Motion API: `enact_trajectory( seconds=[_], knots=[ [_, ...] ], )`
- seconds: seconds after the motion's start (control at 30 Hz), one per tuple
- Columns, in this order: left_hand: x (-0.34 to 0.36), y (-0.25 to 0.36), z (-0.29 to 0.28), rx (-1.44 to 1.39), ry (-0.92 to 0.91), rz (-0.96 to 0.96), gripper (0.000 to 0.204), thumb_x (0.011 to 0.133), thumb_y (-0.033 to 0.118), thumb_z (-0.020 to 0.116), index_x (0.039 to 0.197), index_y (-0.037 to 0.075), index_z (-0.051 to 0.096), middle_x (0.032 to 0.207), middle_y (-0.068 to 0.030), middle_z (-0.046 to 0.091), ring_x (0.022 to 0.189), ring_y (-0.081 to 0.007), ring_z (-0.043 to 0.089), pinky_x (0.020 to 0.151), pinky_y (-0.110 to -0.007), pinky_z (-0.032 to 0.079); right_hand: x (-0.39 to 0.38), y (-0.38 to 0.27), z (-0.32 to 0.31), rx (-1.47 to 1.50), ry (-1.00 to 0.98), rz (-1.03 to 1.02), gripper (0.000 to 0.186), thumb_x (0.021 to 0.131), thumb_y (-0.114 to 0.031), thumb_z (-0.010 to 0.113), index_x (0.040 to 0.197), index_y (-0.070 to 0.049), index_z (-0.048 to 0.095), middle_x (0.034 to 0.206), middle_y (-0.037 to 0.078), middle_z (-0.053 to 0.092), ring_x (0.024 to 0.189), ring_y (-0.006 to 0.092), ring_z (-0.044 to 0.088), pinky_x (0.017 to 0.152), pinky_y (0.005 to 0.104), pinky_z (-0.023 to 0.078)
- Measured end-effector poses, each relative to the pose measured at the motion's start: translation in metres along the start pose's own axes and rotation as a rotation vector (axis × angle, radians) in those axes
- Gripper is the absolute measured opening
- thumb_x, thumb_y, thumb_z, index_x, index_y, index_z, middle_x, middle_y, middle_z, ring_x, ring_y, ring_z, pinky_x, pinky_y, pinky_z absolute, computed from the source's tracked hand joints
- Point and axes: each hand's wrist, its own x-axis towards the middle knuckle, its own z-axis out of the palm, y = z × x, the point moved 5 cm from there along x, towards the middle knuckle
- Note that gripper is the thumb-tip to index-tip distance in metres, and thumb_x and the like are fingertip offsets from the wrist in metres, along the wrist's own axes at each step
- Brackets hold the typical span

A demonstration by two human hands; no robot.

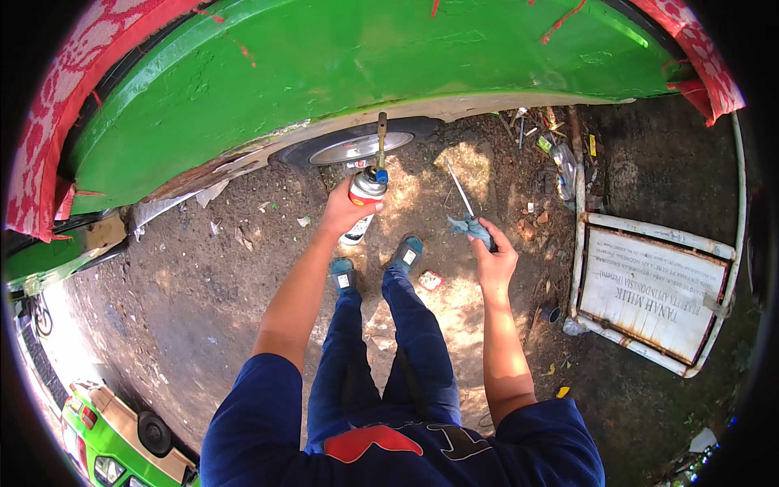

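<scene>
My left hand (344, 214) is wrapped round the can of a gas torch (367, 189), which is white and red with a blue collar. Its brass nozzle points up toward a green vehicle body (324, 69); I see no flame. In my right hand (495, 256) is a thin, pale metal tool (462, 191), its tip pointing away from me. A grey-blue cloth (468, 227) is bunched around its lower end, close to my fingers. The tool's exact kind cannot be made out. Both hands are held above the ground, apart from each other.
Below the green body sits a wheel (357, 146). A rusty white sign in a metal pipe frame (653, 284) stands at the right. Litter (564, 166) lies on the dirt ground, and a crumpled packet (431, 280) is near my feet. Another green vehicle (122, 430) is at lower left.
</scene>
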Motion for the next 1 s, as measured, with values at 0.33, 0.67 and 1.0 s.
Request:
enact_trajectory(
  seconds=[0.33,0.67,1.0],
  knots=[
    [-0.001,-0.004,-0.003,-0.003,0.003,-0.012,0.061,0.068,0.02,0.091,0.119,0.002,0.062,0.109,-0.0086,0.071,0.098,-0.017,0.067,0.091,-0.034,0.052,-0.005,0.001,0.002,0.008,0.001,-0.001,0.035,0.084,0.002,0.072,0.119,0.002,0.069,0.11,0.006,0.071,0.098,0.0091,0.063,0.088,0.0235,0.049],
    [-0.01,-0.002,-0.014,0.008,0.015,0.001,0.056,0.071,0.02,0.09,0.117,0.004,0.062,0.108,-0.0072,0.07,0.098,-0.0165,0.066,0.09,-0.034,0.052,-0.013,-0.006,0.008,0.047,0.007,0.03,0.036,0.083,0.001,0.072,0.118,0.001,0.07,0.108,0.005,0.072,0.097,0.0085,0.063,0.088,0.0232,0.049],
    [-0.022,-0.014,-0.029,0.018,0.028,-0.023,0.06,0.07,0.019,0.091,0.119,0.004,0.061,0.108,-0.0076,0.07,0.099,-0.0167,0.066,0.09,-0.034,0.053,-0.021,-0.005,0.017,0.029,0.01,-0.002,0.036,0.081,0.003,0.072,0.117,0.003,0.07,0.108,0.007,0.072,0.098,0.0102,0.065,0.089,0.0235,0.049]
  ],
)
